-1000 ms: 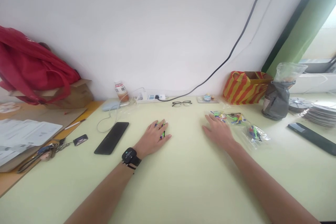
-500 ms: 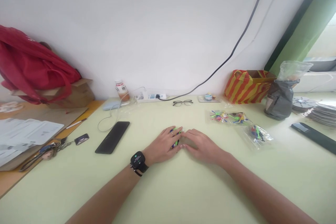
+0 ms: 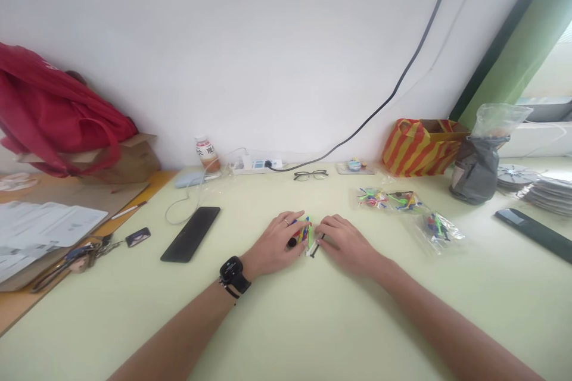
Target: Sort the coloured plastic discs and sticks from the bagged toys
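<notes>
Left hand (image 3: 279,242): fingers curled and the thumb bent in, a narrow grip holding coloured pieces (image 3: 309,233) against the table (image 3: 286,327).
Right hand (image 3: 346,245): fingertips and thumb drawn close together, a narrow gap, at a thin dark piece (image 3: 317,246); whether they pinch it or only touch it cannot be told.
Coloured pieces: between the two hands, partly under the left fingers; blue, red, yellow, green and white show, too covered to count.
Clear packets: three, of coloured parts, beyond and to the right of the right hand; a left one (image 3: 372,197), a middle one (image 3: 404,200) and a nearer one (image 3: 438,230).
Glasses (image 3: 310,175): one pair, beyond the hands.
Black phone (image 3: 190,234): one, left of the left hand.
Bottle (image 3: 207,155): one, near the wall.
Striped bag (image 3: 417,149): one, beyond the packets.
Watch (image 3: 232,269): one, on the left wrist.
</notes>
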Motion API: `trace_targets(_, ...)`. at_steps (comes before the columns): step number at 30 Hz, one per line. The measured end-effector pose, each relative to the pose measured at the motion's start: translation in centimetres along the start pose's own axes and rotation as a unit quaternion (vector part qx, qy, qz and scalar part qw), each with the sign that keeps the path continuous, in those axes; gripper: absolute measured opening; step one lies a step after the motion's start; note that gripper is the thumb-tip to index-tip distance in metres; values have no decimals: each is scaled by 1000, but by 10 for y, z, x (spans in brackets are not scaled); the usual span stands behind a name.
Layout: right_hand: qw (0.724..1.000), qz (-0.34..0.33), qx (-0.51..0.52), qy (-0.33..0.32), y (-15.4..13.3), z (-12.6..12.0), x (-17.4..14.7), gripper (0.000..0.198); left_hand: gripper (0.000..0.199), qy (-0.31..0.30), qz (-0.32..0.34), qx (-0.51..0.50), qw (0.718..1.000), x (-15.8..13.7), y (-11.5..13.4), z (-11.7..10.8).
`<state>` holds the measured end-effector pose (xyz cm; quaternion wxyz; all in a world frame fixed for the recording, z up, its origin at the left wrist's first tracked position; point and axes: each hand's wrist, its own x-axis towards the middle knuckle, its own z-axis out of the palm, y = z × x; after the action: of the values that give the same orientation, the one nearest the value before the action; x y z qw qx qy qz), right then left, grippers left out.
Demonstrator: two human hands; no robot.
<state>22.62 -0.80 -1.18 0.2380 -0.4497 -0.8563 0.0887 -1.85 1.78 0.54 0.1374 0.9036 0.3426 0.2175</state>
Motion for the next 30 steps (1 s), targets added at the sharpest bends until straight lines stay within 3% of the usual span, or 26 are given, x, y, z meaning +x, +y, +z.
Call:
trace_targets(7,999,40,-24,13,17,-4,1,16,67,12,-5,-49,999,-4,-12,-15)
trace_targets(13,999,46,-12,10,23,-14,-3,19,40,80,-51,-30,995,-1,-30,-10)
trace_targets(18,998,53,30,-2,22,-16,-4,15,41,96,-116,-6,989,0,-34,-7)
trace_targets(24,993,105,42,22,20,-8,-3,13,30,116,-145,-23,982,0,-29,-12)
trace_targets(27,992,114,37,45,22,-2,-1,11,30,135,-121,-51,982,1,-20,-13)
trace_targets(30,991,108,33,75,25,4,4,10,31,91,-43,-105,989,0,-8,-8)
